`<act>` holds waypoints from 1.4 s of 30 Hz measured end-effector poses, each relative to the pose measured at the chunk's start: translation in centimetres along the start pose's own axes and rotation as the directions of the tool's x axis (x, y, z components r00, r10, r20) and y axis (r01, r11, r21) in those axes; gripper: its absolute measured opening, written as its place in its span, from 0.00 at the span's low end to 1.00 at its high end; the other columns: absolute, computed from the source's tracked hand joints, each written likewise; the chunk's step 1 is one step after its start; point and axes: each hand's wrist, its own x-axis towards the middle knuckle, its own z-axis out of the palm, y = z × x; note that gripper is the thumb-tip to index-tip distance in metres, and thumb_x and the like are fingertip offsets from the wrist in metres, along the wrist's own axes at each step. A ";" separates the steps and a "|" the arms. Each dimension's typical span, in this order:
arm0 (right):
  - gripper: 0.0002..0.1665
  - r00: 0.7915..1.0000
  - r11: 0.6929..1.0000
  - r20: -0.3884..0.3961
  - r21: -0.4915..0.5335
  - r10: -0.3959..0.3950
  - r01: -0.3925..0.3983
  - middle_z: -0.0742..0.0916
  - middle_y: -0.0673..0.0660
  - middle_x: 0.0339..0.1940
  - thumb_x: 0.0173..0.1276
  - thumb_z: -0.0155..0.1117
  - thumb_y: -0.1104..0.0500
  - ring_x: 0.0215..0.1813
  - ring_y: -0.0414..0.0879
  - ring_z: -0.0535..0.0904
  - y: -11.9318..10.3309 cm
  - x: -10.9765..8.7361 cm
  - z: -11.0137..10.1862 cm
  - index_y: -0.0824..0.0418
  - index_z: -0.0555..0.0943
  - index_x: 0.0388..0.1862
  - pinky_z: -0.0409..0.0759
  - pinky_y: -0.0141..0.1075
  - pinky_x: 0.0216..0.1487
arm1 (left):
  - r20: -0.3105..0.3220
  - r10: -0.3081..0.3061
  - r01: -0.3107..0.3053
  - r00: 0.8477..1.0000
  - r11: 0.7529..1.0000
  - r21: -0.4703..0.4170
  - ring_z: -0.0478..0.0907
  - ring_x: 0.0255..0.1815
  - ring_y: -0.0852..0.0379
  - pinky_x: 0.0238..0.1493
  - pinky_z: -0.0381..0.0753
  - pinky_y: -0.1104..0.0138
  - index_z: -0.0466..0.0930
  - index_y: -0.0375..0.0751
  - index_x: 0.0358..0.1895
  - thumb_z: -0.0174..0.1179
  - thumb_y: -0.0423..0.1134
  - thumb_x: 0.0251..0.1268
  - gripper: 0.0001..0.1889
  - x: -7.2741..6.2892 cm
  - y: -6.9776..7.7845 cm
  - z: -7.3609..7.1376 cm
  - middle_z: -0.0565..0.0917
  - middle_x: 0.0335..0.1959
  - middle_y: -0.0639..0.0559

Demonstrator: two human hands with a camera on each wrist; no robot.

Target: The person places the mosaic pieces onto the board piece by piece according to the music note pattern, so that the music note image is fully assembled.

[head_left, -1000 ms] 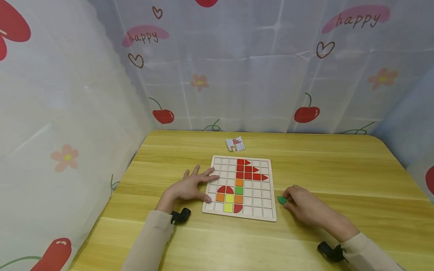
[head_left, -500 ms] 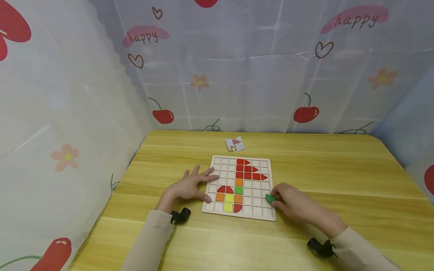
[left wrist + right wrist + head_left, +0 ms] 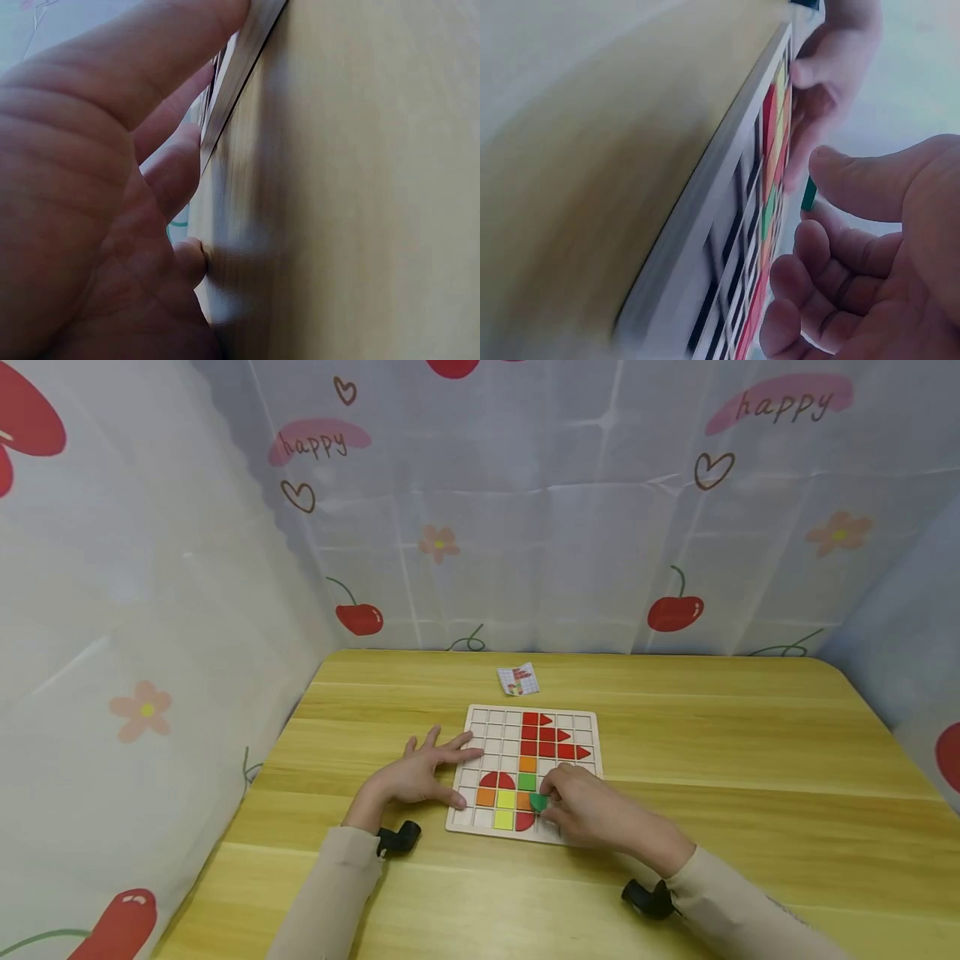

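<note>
A square wooden grid board point(image 3: 482, 719) lies on the table, with red, orange, yellow and green tiles set in some cells. My left hand point(image 3: 414, 776) rests on its left edge, fingers spread and fairly straight. Between thumb and fingertips my right hand point(image 3: 600, 810) pinches a green tile point(image 3: 537, 802) with a curved edge. That tile is over the board's lower part, beside an orange tile point(image 3: 524, 801) and above a red quarter-circle tile point(image 3: 523, 821). The right wrist view shows the green tile edge-on, raised off the board. The right hand hides several cells at the lower right.
A small printed card point(image 3: 518, 679) with a coloured grid pattern lies behind the board. The wooden table point(image 3: 720, 735) stretches around it. A patterned curtain point(image 3: 525, 527) hangs along the table's back edge and another sheet stands at the left.
My right hand has moved left with the green tile, from the table beside the board to over the board's lower middle. The left hand has stayed in place.
</note>
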 end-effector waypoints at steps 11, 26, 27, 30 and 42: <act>0.11 0.997 0.993 0.029 -0.099 -0.069 0.071 0.80 0.47 0.36 0.69 0.71 0.54 0.40 0.41 0.73 -3.0 2.6 2.4 0.58 0.81 0.42 0.78 0.38 0.45 | -0.005 0.008 -0.008 1.000 1.000 0.008 0.26 0.87 0.39 0.79 0.19 0.37 0.67 0.73 0.76 0.74 0.58 0.55 0.42 -0.1 0.1 -0.1 0.50 0.85 0.68; 0.14 0.998 0.982 0.029 -0.176 -0.059 0.064 0.78 0.47 0.34 0.69 0.71 0.49 0.37 0.42 0.72 -4.4 3.4 4.1 0.58 0.80 0.41 0.76 0.37 0.42 | -0.003 -0.002 0.002 1.000 1.000 -0.001 0.25 0.87 0.40 0.79 0.19 0.38 0.68 0.72 0.76 0.75 0.57 0.55 0.42 0.0 0.1 0.0 0.50 0.85 0.67; 0.14 0.998 0.980 0.023 -0.185 -0.066 0.069 0.78 0.47 0.33 0.69 0.71 0.49 0.36 0.42 0.71 -4.4 3.5 4.1 0.58 0.80 0.40 0.76 0.37 0.41 | -0.003 -0.003 0.003 1.000 1.000 -0.003 0.25 0.87 0.40 0.79 0.19 0.38 0.68 0.72 0.76 0.75 0.57 0.55 0.42 0.0 0.1 0.0 0.50 0.85 0.67; 0.15 0.996 0.974 0.005 -0.211 -0.084 0.083 0.77 0.48 0.33 0.68 0.71 0.49 0.35 0.42 0.71 -4.5 3.6 4.3 0.58 0.79 0.40 0.75 0.36 0.40 | 0.000 -0.001 0.001 1.000 1.000 -0.005 0.25 0.87 0.39 0.79 0.18 0.38 0.68 0.71 0.76 0.75 0.56 0.56 0.42 -0.1 0.2 -0.1 0.50 0.85 0.67; 0.08 0.988 0.968 -0.044 -0.213 -0.148 0.136 0.78 0.48 0.34 0.68 0.71 0.54 0.34 0.41 0.70 -4.8 3.4 4.3 0.53 0.81 0.40 0.73 0.33 0.37 | 0.001 0.005 -0.005 1.000 1.000 0.002 0.25 0.87 0.39 0.79 0.19 0.38 0.67 0.72 0.76 0.74 0.57 0.56 0.42 0.0 0.0 0.0 0.50 0.85 0.68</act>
